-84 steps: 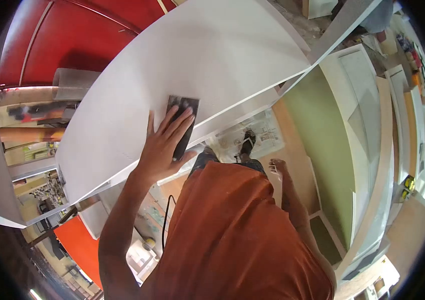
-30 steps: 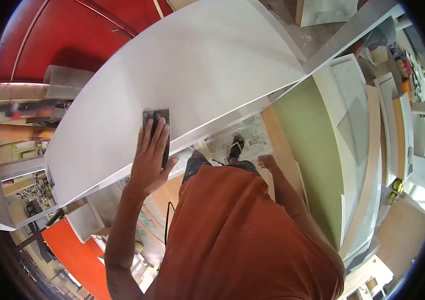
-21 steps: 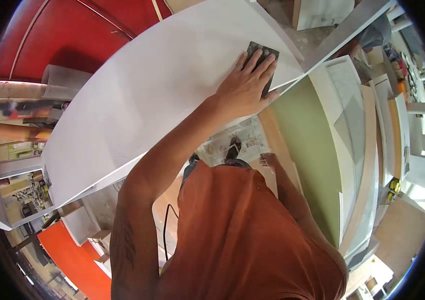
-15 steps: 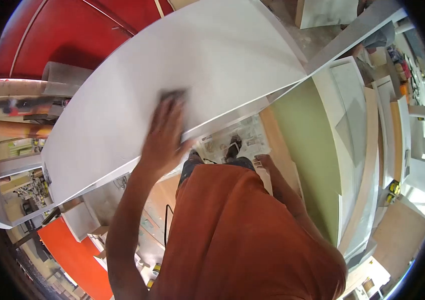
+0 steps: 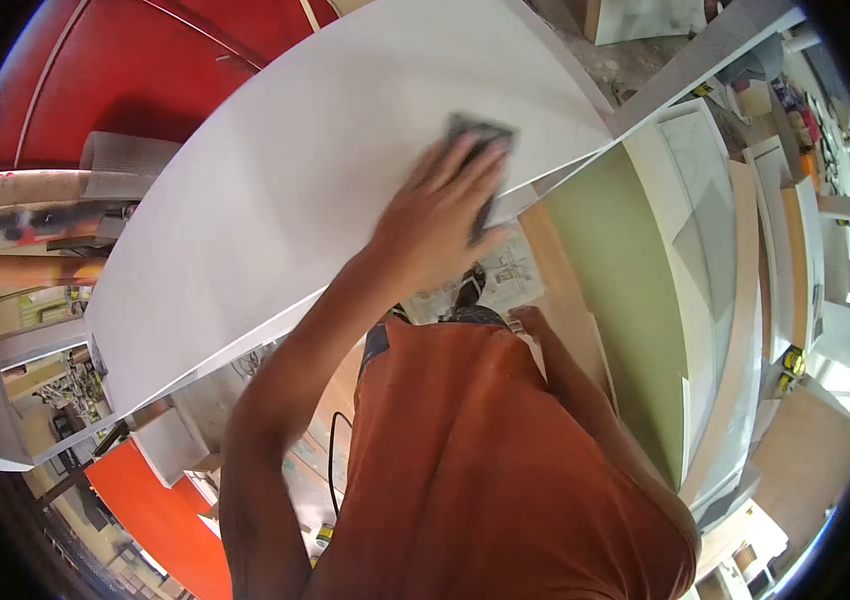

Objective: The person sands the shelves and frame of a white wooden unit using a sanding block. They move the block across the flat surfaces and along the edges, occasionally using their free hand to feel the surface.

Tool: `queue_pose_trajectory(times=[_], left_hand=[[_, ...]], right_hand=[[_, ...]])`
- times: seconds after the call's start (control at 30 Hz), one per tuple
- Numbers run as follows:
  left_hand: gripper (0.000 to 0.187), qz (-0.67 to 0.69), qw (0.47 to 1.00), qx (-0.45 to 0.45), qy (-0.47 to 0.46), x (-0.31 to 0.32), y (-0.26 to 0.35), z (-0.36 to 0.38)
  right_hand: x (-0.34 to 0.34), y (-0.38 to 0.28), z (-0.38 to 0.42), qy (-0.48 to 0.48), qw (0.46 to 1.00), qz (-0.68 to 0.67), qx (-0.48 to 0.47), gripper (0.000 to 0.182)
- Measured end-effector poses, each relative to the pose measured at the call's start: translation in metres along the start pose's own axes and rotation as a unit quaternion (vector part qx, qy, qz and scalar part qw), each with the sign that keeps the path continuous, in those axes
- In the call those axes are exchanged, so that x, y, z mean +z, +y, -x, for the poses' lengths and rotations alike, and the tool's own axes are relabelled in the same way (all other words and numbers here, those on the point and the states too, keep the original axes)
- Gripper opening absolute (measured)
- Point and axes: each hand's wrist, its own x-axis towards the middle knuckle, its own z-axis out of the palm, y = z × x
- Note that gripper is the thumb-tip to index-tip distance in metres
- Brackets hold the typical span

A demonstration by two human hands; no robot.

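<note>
My left hand [image 5: 440,205] presses a dark flat pad [image 5: 485,132], perhaps a sanding block, against a large white curved panel [image 5: 275,160]. Its fingers lie over the pad, with the thumb at the pad's near side, close to the panel's straight edge. Down beside my body, my right hand [image 5: 528,320] is near the panel's lower side with its fingers curled; whether anything is inside them is hidden.
A red surface [image 5: 135,80] lies beyond the panel at the upper left. To the right stand a green curved panel [image 5: 615,290] and several pale boards [image 5: 735,320]. An orange-red board [image 5: 160,510] is at the lower left. Paper covers part of the floor by my feet.
My left hand has slid the dark pad to the right and slightly up across the white panel. My right hand has stayed nearly in place.
</note>
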Motion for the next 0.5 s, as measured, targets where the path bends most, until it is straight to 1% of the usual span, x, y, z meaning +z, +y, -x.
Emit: queue_pose_trajectory(times=[0.03,0.07,0.13,0.17,0.23,0.27,0.3,0.33,0.37,0.4,0.43,0.5], left_hand=[[0.071,-0.021,0.999,-0.05,0.002,-0.009,-0.003,0.035],[0.071,-0.043,0.994,-0.098,0.0,-0.018,-0.003,0.071],[0.073,-0.055,0.976,-0.195,-0.085,-0.035,0.0,0.132],[0.073,-0.058,0.975,-0.194,-0.087,-0.035,-0.005,0.135],[0.076,-0.053,0.982,-0.17,-0.067,-0.033,-0.002,0.133],[0.078,-0.043,0.987,-0.137,-0.077,-0.024,-0.01,0.119],[0.078,-0.035,0.993,-0.091,-0.067,-0.017,-0.011,0.088],[0.077,-0.033,0.997,-0.042,-0.064,-0.014,-0.008,0.05],[0.075,-0.033,0.999,0.004,-0.036,-0.004,-0.006,0.013],[0.072,-0.011,0.999,0.035,-0.005,0.006,-0.004,-0.022],[0.072,-0.014,0.999,0.038,0.003,0.014,0.0,-0.039],[0.071,0.005,0.998,0.045,0.054,0.025,0.002,-0.053]], right_hand=[[-0.002,0.004,-0.006,-0.015,0.999,0.043,0.003,0.032],[-0.008,0.011,-0.011,-0.016,0.999,0.042,0.008,0.032],[-0.018,0.014,-0.026,-0.024,0.999,-0.03,0.0,0.031],[-0.016,0.008,-0.027,-0.026,0.999,-0.033,-0.001,0.031],[-0.021,-0.005,-0.025,0.027,0.999,-0.03,-0.017,0.032],[-0.023,-0.012,-0.025,0.024,0.998,-0.041,-0.03,0.035],[-0.023,-0.018,-0.024,0.025,0.998,-0.04,-0.03,0.035],[-0.022,-0.026,-0.021,0.026,0.997,-0.046,-0.054,0.036],[-0.021,-0.029,-0.016,0.029,0.995,-0.053,-0.079,0.037],[-0.021,-0.031,-0.014,0.032,0.995,-0.051,-0.084,0.037],[-0.02,-0.032,-0.014,0.025,0.996,-0.034,-0.079,0.037],[-0.014,-0.034,-0.01,0.019,0.997,-0.02,-0.078,0.038]])
